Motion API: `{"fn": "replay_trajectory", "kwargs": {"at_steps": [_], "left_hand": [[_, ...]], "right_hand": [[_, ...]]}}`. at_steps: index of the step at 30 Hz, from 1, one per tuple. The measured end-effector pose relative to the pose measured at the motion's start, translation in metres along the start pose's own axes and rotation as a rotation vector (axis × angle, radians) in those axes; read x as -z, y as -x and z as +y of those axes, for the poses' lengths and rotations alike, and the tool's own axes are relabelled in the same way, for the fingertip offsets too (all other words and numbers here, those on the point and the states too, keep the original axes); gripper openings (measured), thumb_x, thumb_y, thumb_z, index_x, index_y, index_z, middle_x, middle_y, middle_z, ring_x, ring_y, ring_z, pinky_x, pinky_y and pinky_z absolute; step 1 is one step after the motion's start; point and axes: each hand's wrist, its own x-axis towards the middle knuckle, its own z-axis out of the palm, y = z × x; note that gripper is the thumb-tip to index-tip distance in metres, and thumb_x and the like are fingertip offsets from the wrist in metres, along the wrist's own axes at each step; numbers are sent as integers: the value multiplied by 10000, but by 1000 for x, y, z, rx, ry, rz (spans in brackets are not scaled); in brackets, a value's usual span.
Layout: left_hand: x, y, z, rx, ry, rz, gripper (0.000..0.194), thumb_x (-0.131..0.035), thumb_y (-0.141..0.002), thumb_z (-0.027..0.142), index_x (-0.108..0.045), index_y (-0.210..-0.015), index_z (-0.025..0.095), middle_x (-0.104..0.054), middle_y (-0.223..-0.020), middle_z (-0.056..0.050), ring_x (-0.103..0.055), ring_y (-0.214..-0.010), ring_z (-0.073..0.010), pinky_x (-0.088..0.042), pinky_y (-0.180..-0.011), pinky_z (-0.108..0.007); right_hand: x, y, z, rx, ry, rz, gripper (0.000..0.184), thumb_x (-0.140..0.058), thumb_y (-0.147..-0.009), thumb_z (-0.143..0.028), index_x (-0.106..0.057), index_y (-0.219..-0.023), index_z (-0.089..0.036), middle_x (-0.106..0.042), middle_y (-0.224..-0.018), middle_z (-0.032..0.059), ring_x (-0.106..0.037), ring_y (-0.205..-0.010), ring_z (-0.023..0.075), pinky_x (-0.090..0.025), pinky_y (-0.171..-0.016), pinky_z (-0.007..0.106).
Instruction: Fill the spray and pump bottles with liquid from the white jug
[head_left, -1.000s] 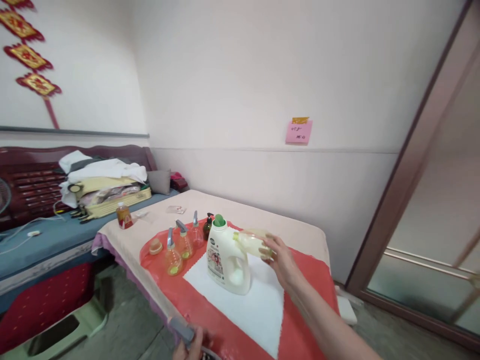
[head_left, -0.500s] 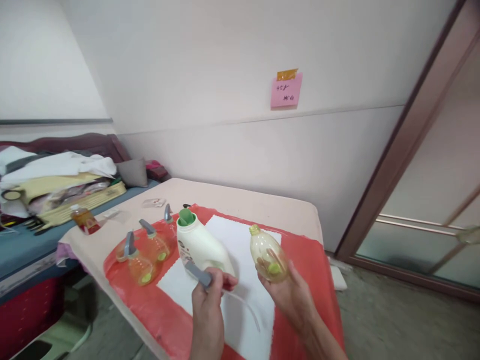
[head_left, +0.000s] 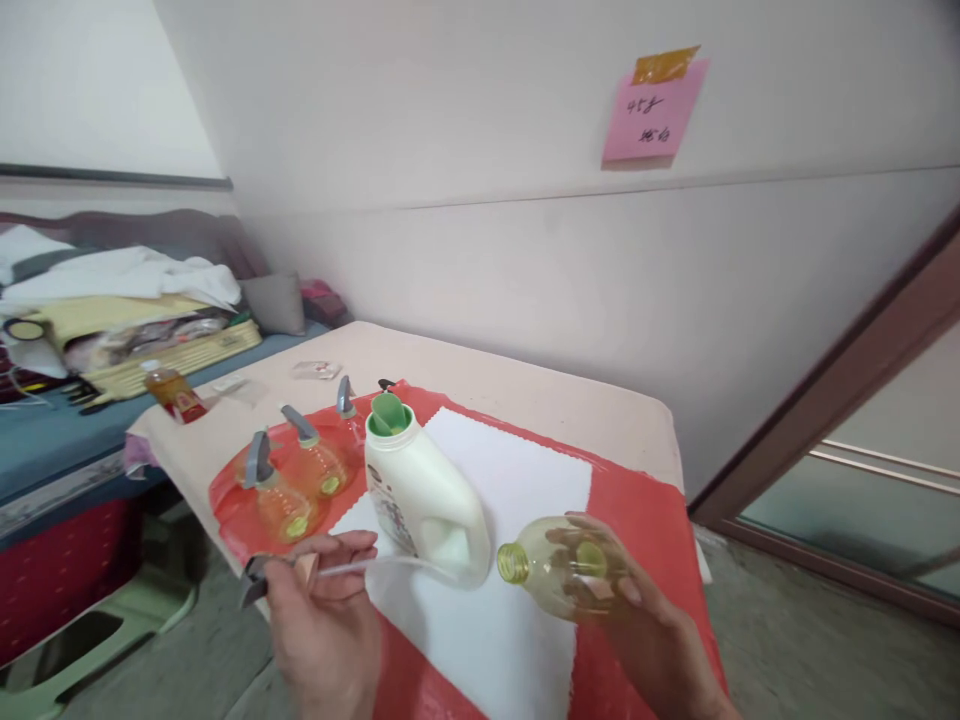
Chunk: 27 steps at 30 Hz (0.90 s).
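Observation:
My left hand (head_left: 326, 610) is closed on a grey spray pump head (head_left: 259, 575), whose clear dip tube points right across the front of the white jug. In my right hand (head_left: 637, 620) lies a see-through yellowish bottle (head_left: 562, 565), tilted on its side with its uncapped neck toward the left. A lime-green round spot shows through its wall. Between and behind the hands stands a pale jug (head_left: 427, 490) with an open green spout. The tube's tip and the bottle's neck are apart.
Several clear spray bottles with grey heads (head_left: 281, 490) stand on the red sheet (head_left: 637, 520) at left. A white cloth (head_left: 517, 480) lies under the jug. Farther off are an amber drink bottle (head_left: 172, 390), a bed (head_left: 45, 420) with piled clothes, and a green stool (head_left: 112, 640).
My left hand has moved left with the pump head, its tube swinging up toward level. My right hand has tipped the bottle from near upright onto its side. The view has shifted.

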Motion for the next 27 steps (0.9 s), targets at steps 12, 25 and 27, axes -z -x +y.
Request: {"fn": "replay_trajectory", "kwargs": {"at_steps": [12,25,27], "left_hand": [[2,14,-11,189,47,-18,490,-520,-790,694,-547,-737,208,-702,-679,-54,-646,-649,-206,-495,-619,-313],[6,58,-38,381,-7,-249,525,-621,-681,734,-614,-821,228,-738,-966,-111,-671,-937,-305,-528,-809,-436],[4,57,-37,386,-11,-232,508,-615,-701,718,-619,-820,225,-739,-965,-105,-670,-956,-301,-530,-813,-427]], "right_hand": [[-12,0,27,-30,156,-42,611,-754,-591,-530,-618,-1157,-344,-645,-1175,60,-566,-1059,295,-430,-857,401],[-32,27,45,212,324,-110,802,-849,-541,-549,-514,-1257,-414,-571,-1249,56,-513,-1168,322,-444,-949,432],[-30,27,48,223,358,-153,794,-843,-567,-524,-497,-1274,-421,-549,-1269,55,-508,-1168,322,-440,-955,433]]}}
